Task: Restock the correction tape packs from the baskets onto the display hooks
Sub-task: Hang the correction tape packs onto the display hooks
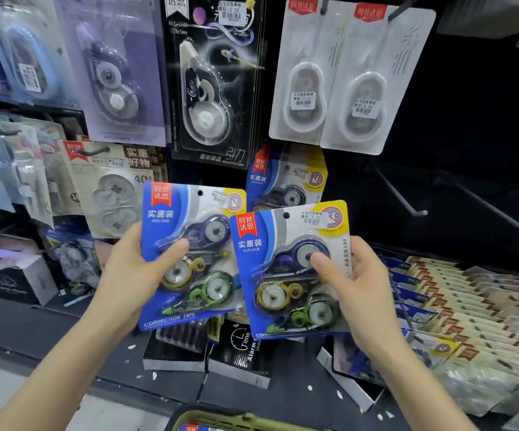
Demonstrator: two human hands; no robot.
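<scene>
Shop wall point(469, 104) holds hanging packs point(214, 82) at 12 o'clock. Near the middle, the left hand point(127, 275) grips the left tape pack point(189, 253), thumb in front. At its 3 o'clock, the right hand point(360, 290) grips the right tape pack point(289, 275), edges overlapping. Basket point(220, 418) at 6 o'clock.

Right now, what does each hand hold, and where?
The left hand grips a blue pack by its left edge; the right hand, a second pack by its right edge.
</scene>
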